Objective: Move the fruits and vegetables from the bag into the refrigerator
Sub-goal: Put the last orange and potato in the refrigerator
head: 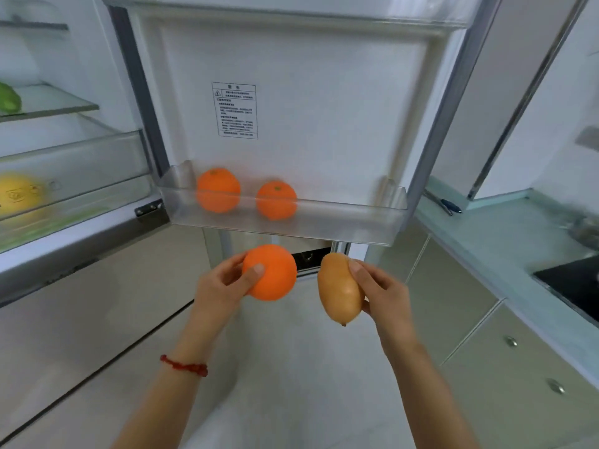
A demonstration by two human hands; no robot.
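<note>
My left hand point(223, 285) grips an orange point(275, 273) just below the clear door bin point(356, 222) of the open refrigerator door. My right hand point(379, 288) holds a tan, mango-shaped fruit point(337, 290) upright beside it. Two more oranges point(217, 190) point(276, 199) sit side by side in the left half of the door bin. Inside the fridge at left, a green vegetable point(9, 98) lies on a glass shelf and a yellow fruit point(21, 192) shows through the crisper drawer. The bag is out of view.
The white door panel point(308, 108) with a printed label fills the centre. A pale counter point(505, 234) runs along the right with a pen point(449, 205), a black cooktop point(573, 283) and cabinet fronts with knobs below. Pale floor lies under my arms.
</note>
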